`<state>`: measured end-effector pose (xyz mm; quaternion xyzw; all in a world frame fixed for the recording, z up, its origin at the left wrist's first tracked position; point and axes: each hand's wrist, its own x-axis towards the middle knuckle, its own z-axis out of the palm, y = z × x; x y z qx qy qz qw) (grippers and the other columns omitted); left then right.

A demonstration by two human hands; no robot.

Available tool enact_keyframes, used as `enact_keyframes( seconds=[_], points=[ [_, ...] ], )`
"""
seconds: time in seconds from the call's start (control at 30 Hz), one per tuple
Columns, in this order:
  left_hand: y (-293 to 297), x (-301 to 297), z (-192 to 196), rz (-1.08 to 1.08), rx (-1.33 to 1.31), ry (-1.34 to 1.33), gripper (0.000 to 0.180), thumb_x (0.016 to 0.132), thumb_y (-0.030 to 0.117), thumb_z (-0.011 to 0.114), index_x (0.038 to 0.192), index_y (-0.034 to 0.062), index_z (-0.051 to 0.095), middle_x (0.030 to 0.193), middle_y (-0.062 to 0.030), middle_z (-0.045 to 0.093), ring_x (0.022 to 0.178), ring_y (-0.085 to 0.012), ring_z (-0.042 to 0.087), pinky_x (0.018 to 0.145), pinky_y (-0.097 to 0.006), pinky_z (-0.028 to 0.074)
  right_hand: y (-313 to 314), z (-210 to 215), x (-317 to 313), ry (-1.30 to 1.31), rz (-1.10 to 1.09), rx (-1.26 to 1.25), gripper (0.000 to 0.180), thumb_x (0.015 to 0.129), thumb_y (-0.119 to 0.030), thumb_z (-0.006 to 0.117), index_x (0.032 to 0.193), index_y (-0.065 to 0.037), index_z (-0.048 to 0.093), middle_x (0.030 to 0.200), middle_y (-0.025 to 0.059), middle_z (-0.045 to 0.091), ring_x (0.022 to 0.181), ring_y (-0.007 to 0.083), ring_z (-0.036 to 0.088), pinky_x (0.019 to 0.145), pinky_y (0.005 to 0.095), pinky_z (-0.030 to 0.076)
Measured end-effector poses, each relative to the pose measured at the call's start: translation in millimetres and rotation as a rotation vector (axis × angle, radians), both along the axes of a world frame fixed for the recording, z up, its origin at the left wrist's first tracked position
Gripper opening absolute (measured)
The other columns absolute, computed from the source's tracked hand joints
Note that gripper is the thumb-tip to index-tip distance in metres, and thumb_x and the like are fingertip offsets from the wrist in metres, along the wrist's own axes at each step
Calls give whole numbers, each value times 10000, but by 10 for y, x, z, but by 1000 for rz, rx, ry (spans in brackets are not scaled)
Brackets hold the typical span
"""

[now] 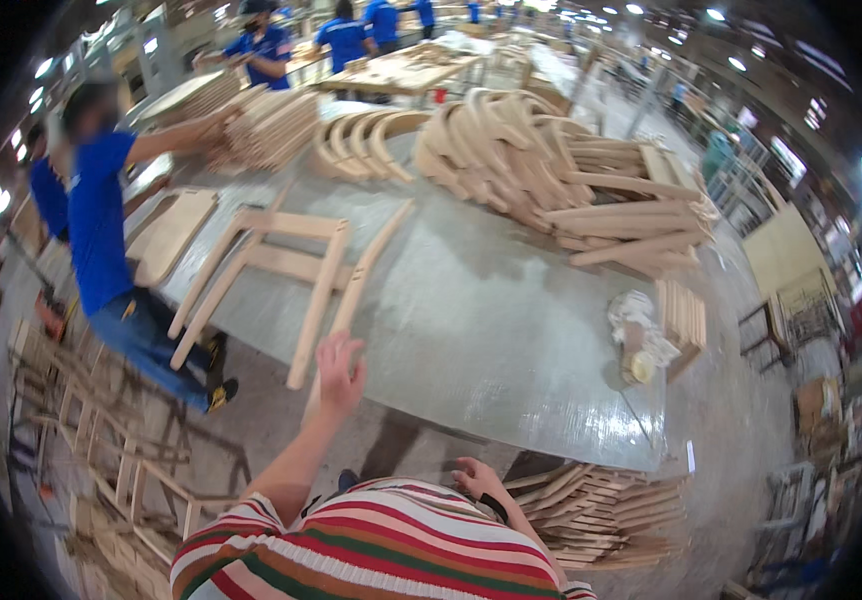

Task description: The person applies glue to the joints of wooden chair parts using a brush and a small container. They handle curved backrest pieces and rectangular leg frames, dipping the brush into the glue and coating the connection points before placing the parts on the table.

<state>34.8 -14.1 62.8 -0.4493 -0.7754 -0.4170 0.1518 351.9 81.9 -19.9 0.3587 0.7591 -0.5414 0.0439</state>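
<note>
A wooden chair frame (pixel 296 265), with legs and cross rails, lies on the grey metal-topped table (pixel 491 330), its leg ends jutting over the near edge. My left hand (pixel 338 378) is at the lower end of its curved right-hand leg, fingers apart and thumb off the wood; the leg runs on behind the hand. Close to my body, below the table's near edge, my right hand (pixel 478 480) has its fingers apart and nothing visible in it. Nearest to it is a stack of wooden parts (pixel 591 515) under the table edge.
Curved wooden parts (pixel 491 140) and straight pieces (pixel 641 225) are heaped at the far side. A co-worker in blue (pixel 101 220) reaches for stacked slats (pixel 266 130) at the left. A plastic bag (pixel 641 325) and a wood block stack (pixel 681 320) sit at the right end.
</note>
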Motion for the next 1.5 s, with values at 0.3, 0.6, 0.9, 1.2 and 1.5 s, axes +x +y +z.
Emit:
enact_keyframes(
  seconds=[0.3, 0.6, 0.9, 1.2, 1.5],
  points=[
    [1651, 1086, -14, -398, -7, -280, 280, 797, 136, 612, 1074, 96, 596, 1099, -113, 563, 1048, -253, 507, 905, -399, 404, 651, -111, 1299, 460, -650, -231, 249, 889, -93, 536, 1117, 6, 556, 798, 96, 652, 670, 142, 627, 615, 261, 509],
    [2856, 438, 496, -301, -19, -1277, 387, 844, 235, 568, 1206, 129, 483, 1088, -24, 509, 956, -196, 495, 795, -394, 463, 1598, 175, 679, 491, -697, 292, 206, 862, -136, 573, 1001, 6, 627, 796, 95, 658, 721, 143, 626, 674, 275, 496],
    [4163, -1051, 557, -110, 100, -1206, 459, 803, 238, 583, 1216, 109, 429, 1077, -97, 512, 868, -226, 515, 688, -405, 485, 1766, 28, 226, 192, -608, 901, 82, 748, -128, 621, 817, -92, 645, 710, 95, 614, 665, 291, 591, 620, 392, 464],
    [5853, -2502, 397, 134, 74, -704, 692, 738, 297, 635, 1301, -10, 373, 1234, -269, 503, 1165, -385, 482, 989, -412, 382, 1736, 68, 191, -24, -587, 947, 80, 720, -128, 623, 794, -100, 631, 680, 75, 603, 646, 281, 587, 591, 396, 447],
    [6594, -3429, 228, 272, 189, -1077, 881, 743, 294, 719, 1384, 62, 160, 1307, -219, 404, 1105, -361, 501, 827, -490, 489, 1768, -53, -20, -99, -618, 981, 66, 782, -164, 610, 785, -99, 602, 760, 121, 589, 715, 325, 568, 637, 430, 451]
  ],
)
